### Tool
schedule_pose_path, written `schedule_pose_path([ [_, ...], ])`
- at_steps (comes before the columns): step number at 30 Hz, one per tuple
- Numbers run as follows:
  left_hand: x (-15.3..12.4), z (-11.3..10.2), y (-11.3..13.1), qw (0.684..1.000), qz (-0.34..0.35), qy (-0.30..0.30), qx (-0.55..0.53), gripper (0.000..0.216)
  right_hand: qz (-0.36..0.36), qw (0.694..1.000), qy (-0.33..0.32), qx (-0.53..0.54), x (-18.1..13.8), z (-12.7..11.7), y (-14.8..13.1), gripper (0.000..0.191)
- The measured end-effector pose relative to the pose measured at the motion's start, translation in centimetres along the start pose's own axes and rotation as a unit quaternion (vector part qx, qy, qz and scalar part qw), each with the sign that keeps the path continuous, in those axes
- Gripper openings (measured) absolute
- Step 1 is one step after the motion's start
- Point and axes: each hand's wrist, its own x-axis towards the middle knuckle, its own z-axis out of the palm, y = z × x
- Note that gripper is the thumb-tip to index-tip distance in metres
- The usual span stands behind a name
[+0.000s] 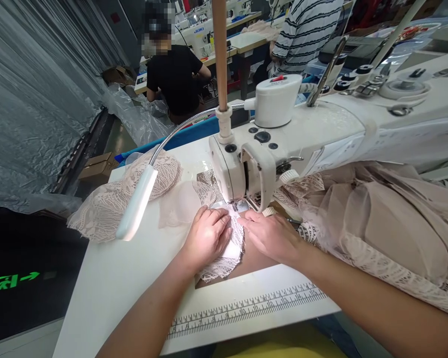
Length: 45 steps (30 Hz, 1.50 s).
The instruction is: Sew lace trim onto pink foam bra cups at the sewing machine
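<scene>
Under the needle area of a white sewing machine [229, 171] lies a pale pink lace piece [221, 268] with a ragged scalloped edge. My left hand [205, 236] rests on top of it, fingers bent and close together, pressing the fabric just in front of the presser foot. My right hand [271, 236] pinches the right edge of the same piece near the foot, its fingers curled under. The fingertips of both hands are partly hidden. A sheer fabric cup [177, 204] lies to the left of my left hand.
Stacked lace cups [153, 174] sit at the left under a lamp [137, 203] on a bent metal neck. Beige mesh and lace fabric [395, 223] is heaped at the right. A printed ruler [246, 311] runs along the table's front edge. Two people sit beyond the machine.
</scene>
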Motion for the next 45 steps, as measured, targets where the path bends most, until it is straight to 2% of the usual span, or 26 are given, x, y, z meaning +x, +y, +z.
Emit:
schedule_pose_path([
  [6,0.2,0.2,-0.5,1.000,-0.015,0.003,0.022,0.028,0.050,0.998,-0.042,-0.015,0.4,0.1,-0.2,0.034],
  [10,-0.3,-1.6,-0.5,0.999,-0.024,0.005,0.032,0.031,0.069,0.997,-0.043,-0.006,0.4,0.1,-0.2,0.034],
  [12,-0.8,-3.5,-0.3,0.996,-0.079,0.014,0.040,0.032,0.067,0.997,-0.024,0.024,0.2,-0.1,-0.1,0.032],
  [14,-1.5,-5.6,-0.1,0.980,-0.188,0.006,0.060,0.033,0.047,0.996,0.007,0.069,-0.2,-0.2,0.0,0.032],
  [16,-2.3,-6.9,0.0,0.950,-0.302,-0.044,0.068,0.039,0.012,0.993,0.024,0.112,-0.5,-0.4,-0.1,0.029],
  [17,-2.8,-7.2,-0.1,0.936,-0.340,-0.079,0.051,0.042,-0.006,0.992,0.020,0.125,-0.7,-0.4,-0.1,0.027],
  [19,-3.6,-6.8,-0.3,0.917,-0.375,-0.132,-0.041,0.046,-0.036,0.990,-0.003,0.133,-0.9,-0.5,-0.4,0.024],
  [21,-4.3,-5.6,-0.4,0.900,-0.379,-0.123,-0.176,0.043,-0.051,0.990,-0.037,0.130,-1.0,-0.6,-0.7,0.021],
  [23,-4.6,-4.2,-0.3,0.865,-0.387,-0.068,-0.311,0.039,-0.063,0.987,-0.074,0.131,-1.0,-0.8,-1.1,0.019],
  [24,-4.5,-3.6,-0.1,0.837,-0.396,-0.038,-0.375,0.036,-0.066,0.985,-0.092,0.131,-1.0,-0.9,-1.3,0.018],
  [27,-3.9,-2.5,0.8,0.721,-0.429,0.029,-0.543,0.035,-0.073,0.980,-0.132,0.131,-1.0,-1.1,-1.7,0.019],
  [29,-3.4,-2.3,1.3,0.662,-0.435,0.027,-0.610,0.051,-0.079,0.977,-0.143,0.136,-0.9,-1.2,-1.7,0.020],
  [31,-3.2,-2.2,1.5,0.640,-0.428,-0.016,-0.638,0.054,-0.085,0.975,-0.140,0.148,-0.9,-1.2,-1.6,0.023],
  [34,-3.6,-2.2,1.3,0.646,-0.417,-0.076,-0.635,0.047,-0.078,0.980,-0.107,0.151,-1.0,-1.0,-1.3,0.026],
  [36,-4.1,-2.5,1.0,0.668,-0.408,-0.107,-0.613,0.042,-0.071,0.983,-0.095,0.139,-1.0,-0.9,-1.3,0.025],
  [39,-4.7,-3.3,0.2,0.715,-0.394,-0.155,-0.557,0.038,-0.075,0.983,-0.116,0.117,-1.1,-0.8,-1.3,0.022],
  [42,-4.1,-4.5,-0.4,0.764,-0.376,-0.145,-0.504,0.040,-0.077,0.982,-0.137,0.104,-1.1,-0.8,-1.5,0.020],
  [45,-2.4,-4.7,-0.9,0.787,-0.368,-0.076,-0.489,0.048,-0.079,0.981,-0.141,0.106,-1.0,-0.8,-1.6,0.020],
])
